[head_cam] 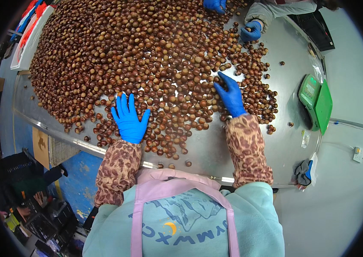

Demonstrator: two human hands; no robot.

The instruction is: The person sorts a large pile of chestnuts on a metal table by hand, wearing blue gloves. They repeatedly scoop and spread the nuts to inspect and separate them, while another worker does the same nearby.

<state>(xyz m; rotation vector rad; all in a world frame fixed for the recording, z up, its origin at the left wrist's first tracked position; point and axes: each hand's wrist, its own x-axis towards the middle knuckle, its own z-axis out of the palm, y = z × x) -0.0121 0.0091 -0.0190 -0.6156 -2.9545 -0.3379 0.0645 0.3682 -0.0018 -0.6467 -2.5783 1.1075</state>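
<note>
A broad heap of round, glossy brown nuts in their shells (130,54), many with a pale patch, covers much of the stainless-steel table (207,147). My left hand (130,120), in a blue glove, rests palm down on the nuts near the front edge, fingers spread and nothing held. In a matching blue glove, my right hand (232,94) reaches into the looser nuts at the right. Its thumb and forefinger are apart, with nuts by their tips; the other fingers are hidden. Patterned sleeve covers (249,147) reach up both forearms.
Across the table a person's blue-gloved hand (251,31) holds a nut; another blue-gloved hand (215,4) is at the top edge. A green weighing scale (316,99) stands at the right. A white foam box (24,53) sits at the left, and a grey glove (303,172) at the right corner.
</note>
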